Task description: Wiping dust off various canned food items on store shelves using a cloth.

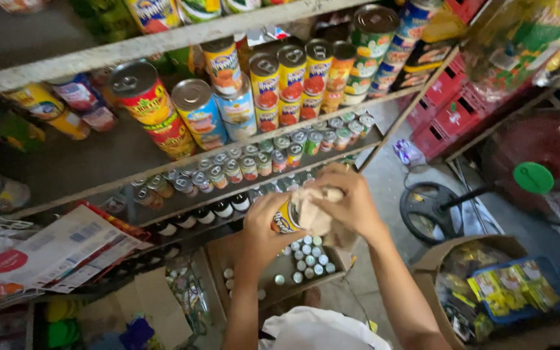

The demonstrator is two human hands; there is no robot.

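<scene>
Small can [285, 218] with a yellow label sits in mid-air before the shelves, gripped round its body by the left hand [268, 223], fingers curled shut on it. The right hand [351, 201] presses a crumpled beige cloth [314, 210] against the can's end, fingers closed over the wad. Judging by this, wiping is in hand; the can would need turning to reach its other faces. Below, a cardboard box [273, 275] holds more small round cans; metal shelves [183, 39] carry glossy tins.
</scene>
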